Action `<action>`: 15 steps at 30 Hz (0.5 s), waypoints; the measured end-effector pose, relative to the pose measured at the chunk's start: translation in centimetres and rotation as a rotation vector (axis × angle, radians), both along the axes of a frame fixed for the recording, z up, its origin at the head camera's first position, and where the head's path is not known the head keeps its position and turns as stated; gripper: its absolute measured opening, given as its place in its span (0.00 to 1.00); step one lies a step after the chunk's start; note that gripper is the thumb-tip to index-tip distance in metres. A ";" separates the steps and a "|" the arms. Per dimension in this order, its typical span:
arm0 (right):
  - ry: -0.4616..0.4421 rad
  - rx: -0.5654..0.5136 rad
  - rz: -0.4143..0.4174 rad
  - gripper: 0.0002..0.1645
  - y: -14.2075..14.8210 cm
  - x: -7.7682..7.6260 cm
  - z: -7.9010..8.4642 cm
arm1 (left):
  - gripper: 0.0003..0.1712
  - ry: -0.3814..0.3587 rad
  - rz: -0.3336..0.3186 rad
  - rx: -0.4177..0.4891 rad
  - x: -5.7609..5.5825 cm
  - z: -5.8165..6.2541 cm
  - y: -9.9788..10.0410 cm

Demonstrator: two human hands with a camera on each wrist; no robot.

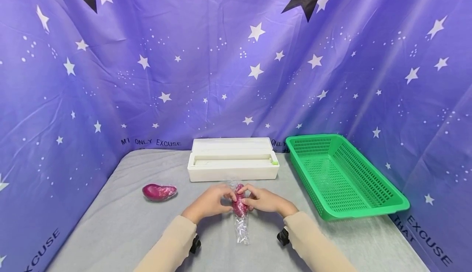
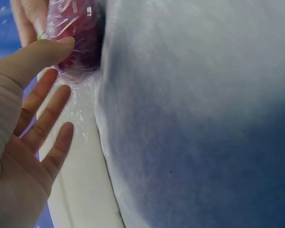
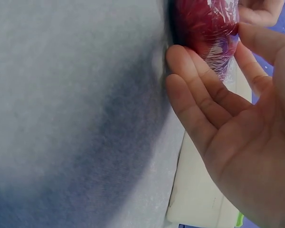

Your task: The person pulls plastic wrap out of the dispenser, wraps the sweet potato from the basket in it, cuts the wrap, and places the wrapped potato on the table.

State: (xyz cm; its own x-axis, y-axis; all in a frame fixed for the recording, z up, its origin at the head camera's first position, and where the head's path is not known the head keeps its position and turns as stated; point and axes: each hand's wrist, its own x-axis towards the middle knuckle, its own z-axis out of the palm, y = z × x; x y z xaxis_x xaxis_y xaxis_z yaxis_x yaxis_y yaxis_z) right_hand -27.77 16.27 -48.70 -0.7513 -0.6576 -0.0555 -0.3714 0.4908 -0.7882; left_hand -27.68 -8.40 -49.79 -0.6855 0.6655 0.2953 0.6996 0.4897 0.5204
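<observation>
A reddish-purple sweet potato (image 1: 240, 209) in clear cling film (image 1: 241, 230) lies at the middle front of the table, a crinkled tail of film trailing toward me. From its left side my left hand (image 1: 214, 200) holds it between thumb and index finger; in the left wrist view the thumb presses on the wrapped skin while the other fingers spread loosely. On the opposite side my right hand (image 1: 268, 200) grips it, thumb and fingertips against the film in the right wrist view. The undersides of the sweet potato and some fingertips are hidden.
Behind the hands stands a white cling film box (image 1: 233, 175) with its lid up and a green slider. Another film-wrapped sweet potato (image 1: 158, 192) lies to the left. A green plastic basket (image 1: 368, 213) stands at the right. A purple star-patterned curtain (image 1: 221, 79) encloses the grey table.
</observation>
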 end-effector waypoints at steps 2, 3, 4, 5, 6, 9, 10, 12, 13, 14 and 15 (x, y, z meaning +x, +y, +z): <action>0.005 -0.004 0.001 0.17 0.0 0.0 0.0 | 0.15 0.064 -0.032 -0.052 0.2 0.1 0.2; 0.011 -0.006 0.003 0.17 0.0 0.0 0.0 | 0.15 0.083 -0.047 -0.072 0.3 0.1 0.4; 0.014 -0.007 0.005 0.17 0.0 0.0 0.0 | 0.15 0.107 -0.062 -0.092 0.5 0.2 0.6; 0.016 -0.008 0.007 0.18 0.0 0.0 0.0 | 0.15 0.129 -0.075 -0.113 0.6 0.3 0.8; 0.018 -0.005 0.006 0.18 0.0 0.0 0.0 | 0.16 0.141 -0.088 -0.127 0.8 0.4 1.0; 0.025 0.000 0.006 0.17 0.0 0.0 0.0 | 0.18 0.164 -0.110 -0.159 1.1 0.5 1.7; 0.027 0.003 0.004 0.17 0.0 0.0 0.0 | 0.18 0.171 -0.116 -0.165 1.2 0.5 1.9; 0.036 0.010 0.000 0.17 0.1 0.0 0.0 | 0.17 0.175 -0.127 -0.161 1.3 0.4 2.2; 0.038 0.009 -0.002 0.17 0.1 0.1 -0.1 | 0.15 0.178 -0.130 -0.155 1.3 0.3 2.3; 0.039 0.013 -0.006 0.16 0.1 0.1 -0.1 | 0.14 0.177 -0.129 -0.144 1.4 0.3 2.3; 0.038 0.014 -0.008 0.16 0.1 0.1 -0.1 | 0.12 0.174 -0.129 -0.131 1.4 0.2 2.3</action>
State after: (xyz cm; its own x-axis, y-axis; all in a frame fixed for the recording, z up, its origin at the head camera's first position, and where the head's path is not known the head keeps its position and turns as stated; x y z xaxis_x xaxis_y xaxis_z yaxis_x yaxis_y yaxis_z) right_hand -27.64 16.39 -48.80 -0.7579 -0.6513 -0.0357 -0.3973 0.5043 -0.7668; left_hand -26.28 -6.06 -49.56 -0.5392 0.7843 0.3069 0.8339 0.4462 0.3248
